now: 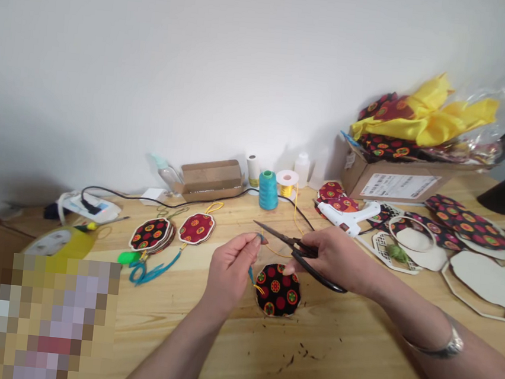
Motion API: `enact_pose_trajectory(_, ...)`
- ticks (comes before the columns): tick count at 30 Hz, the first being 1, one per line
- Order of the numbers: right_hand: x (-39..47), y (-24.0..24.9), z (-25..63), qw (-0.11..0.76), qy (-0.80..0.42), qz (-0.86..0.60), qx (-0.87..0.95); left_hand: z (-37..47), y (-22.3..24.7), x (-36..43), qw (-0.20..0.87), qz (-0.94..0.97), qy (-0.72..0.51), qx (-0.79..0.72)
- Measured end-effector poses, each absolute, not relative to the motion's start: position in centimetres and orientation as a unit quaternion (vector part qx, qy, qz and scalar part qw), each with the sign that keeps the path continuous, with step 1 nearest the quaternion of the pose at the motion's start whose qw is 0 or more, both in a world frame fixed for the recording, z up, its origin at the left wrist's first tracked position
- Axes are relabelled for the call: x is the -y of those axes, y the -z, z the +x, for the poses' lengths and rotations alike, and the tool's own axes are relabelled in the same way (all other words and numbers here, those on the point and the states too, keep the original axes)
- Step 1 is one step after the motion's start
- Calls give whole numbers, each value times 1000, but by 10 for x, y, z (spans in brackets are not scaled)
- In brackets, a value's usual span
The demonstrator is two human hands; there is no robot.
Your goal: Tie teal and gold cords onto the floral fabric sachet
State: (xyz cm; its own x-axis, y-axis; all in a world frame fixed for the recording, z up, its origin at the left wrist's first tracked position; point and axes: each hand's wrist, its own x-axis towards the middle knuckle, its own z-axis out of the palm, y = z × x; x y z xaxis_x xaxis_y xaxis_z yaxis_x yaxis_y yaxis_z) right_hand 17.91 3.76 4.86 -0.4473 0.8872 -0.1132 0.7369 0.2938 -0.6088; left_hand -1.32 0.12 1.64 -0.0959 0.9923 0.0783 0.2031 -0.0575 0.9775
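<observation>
My left hand [232, 265] pinches a teal thread tassel [251, 276], part of which hangs below the fingers. My right hand [341, 259] grips black-handled scissors [320, 276]. Their blades point left, with the tips close to my left fingertips; whether they touch the thread I cannot tell. Beneath both hands, a round black fabric pendant [275, 299] with red and orange flower motifs lies on the wooden table [201, 351]. Short orange cord ends show at its left edge, near the teal thread. A yellow cord [278, 253] runs behind the scissors.
Behind stand a teal thread spool [268, 191], a yellow cord spool [287, 184] and a white glue gun [343, 215]. Finished pendants [197, 229] lie left. Pale wooden frames [478, 280] and a fabric-filled carton [387, 181] occupy the right. Dark scraps [293, 359] litter the front.
</observation>
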Motion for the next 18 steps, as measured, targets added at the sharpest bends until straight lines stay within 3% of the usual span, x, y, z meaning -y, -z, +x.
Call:
enact_pose_trajectory(5,-47,-53,201,60,-151,-556,815,-12,-15,-3,436,496,-517,-544)
enact_pose_trajectory(10,-40,-57,242,-24,-49,-594,803,-13,-14,-7,536,362,-566,-510)
enact_pose_trajectory(18,-9,-29,286,-92,-129,-596,787,-18,-13,-14,623,225,-604,-444)
